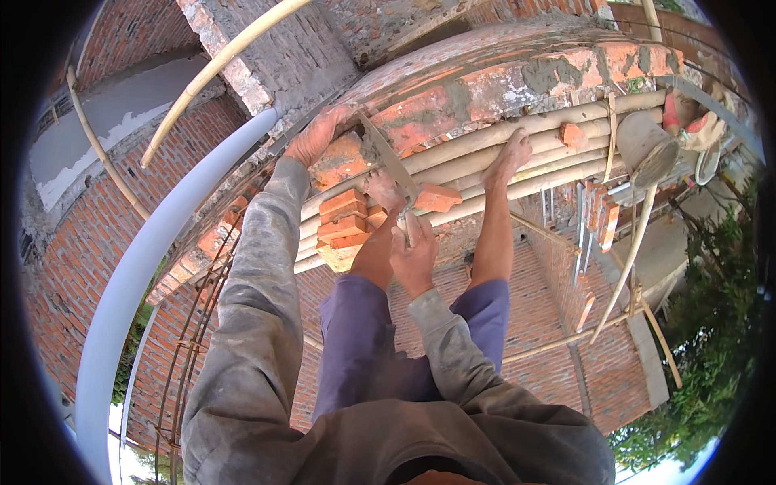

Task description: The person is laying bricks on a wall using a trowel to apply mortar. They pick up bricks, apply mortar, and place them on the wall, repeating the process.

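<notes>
My right hand (414, 255) is closed round the handle of a trowel (390, 162), whose long grey blade slants up and left toward the wall. The blade has mortar on it and its tip is close to my left hand (319, 136). That hand is bent over the upper edge of an orange brick (338, 162) at the left end of the brick wall (493, 97); its fingertips are partly hidden. Below, a small stack of orange bricks (343, 220) sits beside my left leg. A broken brick piece (439, 198) lies right of the blade.
My bare feet stand on bamboo poles (550, 149) laid along the wall, high above a lower level. A bucket (649, 149) and work gloves (702, 125) are at the right. A grey pipe (149, 259) curves past my left arm, near rusty rebar (187, 347).
</notes>
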A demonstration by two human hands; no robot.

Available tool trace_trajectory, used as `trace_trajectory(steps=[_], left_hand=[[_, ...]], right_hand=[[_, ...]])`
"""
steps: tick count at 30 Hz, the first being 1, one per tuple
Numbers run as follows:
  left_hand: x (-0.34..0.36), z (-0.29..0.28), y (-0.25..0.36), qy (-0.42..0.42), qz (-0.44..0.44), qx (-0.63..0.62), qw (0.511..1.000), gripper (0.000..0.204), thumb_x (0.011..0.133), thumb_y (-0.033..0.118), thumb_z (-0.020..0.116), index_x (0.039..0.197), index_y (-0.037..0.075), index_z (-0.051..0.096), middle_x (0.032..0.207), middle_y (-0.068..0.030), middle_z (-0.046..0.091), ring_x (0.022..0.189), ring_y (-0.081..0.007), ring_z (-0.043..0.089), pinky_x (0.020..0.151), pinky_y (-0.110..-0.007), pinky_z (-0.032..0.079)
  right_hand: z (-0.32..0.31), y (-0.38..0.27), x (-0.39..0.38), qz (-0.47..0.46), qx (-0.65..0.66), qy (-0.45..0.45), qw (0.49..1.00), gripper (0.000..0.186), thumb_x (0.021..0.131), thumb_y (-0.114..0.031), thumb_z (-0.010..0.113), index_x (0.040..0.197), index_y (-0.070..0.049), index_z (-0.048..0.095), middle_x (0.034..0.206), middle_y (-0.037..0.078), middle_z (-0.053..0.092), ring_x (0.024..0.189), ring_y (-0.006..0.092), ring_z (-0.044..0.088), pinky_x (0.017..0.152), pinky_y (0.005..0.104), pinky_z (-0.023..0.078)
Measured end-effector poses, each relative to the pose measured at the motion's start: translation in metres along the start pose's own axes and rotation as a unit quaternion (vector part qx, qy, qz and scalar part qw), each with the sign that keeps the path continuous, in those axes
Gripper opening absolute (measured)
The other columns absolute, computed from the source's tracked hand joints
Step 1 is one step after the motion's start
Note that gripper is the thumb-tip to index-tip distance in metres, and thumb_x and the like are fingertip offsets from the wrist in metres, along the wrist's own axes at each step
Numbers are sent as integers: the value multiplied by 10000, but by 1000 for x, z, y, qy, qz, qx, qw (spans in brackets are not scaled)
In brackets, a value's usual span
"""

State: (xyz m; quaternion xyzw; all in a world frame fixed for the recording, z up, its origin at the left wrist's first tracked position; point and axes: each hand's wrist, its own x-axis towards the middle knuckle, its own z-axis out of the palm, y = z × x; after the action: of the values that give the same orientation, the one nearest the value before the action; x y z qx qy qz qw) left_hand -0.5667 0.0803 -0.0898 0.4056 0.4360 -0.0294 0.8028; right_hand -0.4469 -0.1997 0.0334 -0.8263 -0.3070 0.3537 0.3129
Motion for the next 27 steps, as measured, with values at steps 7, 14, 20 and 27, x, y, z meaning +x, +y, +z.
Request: trace_trajectory(steps=[7,14,20,27], left_hand=[[-11,13,26,-12,-7,-124,992,600,1088,371,422,1470,-86,500,1543,-199,532,1466,-284,473,1279,-392,286],[3,-1,4,-3,3,-59,998,570,1080,437,423,1425,11,580,1474,-109,566,1380,-229,489,1221,-365,305],[0,-5,-5,36,-61,-43,997,519,1101,375,435,1390,-35,569,1585,-158,496,1491,-255,434,1276,-371,274],[-2,2,10,1,-35,-90,995,568,1121,360,365,1498,-39,511,1592,-166,488,1490,-254,440,1277,-386,287]], right_hand=[[-9,-7,-15,94,79,15,992,302,928,-43,707,1211,52,664,1077,126,673,897,281,685,793,400,561],[18,5,-24,257,240,-40,935,216,992,-71,684,1177,42,687,887,4,591,773,71,574,602,267,519],[35,-2,-7,85,35,1,996,270,919,-30,722,1161,85,685,973,122,666,808,282,659,754,416,549],[6,-10,6,-17,-41,55,998,337,883,-73,759,1186,50,676,1029,201,668,918,386,651,794,476,527]])
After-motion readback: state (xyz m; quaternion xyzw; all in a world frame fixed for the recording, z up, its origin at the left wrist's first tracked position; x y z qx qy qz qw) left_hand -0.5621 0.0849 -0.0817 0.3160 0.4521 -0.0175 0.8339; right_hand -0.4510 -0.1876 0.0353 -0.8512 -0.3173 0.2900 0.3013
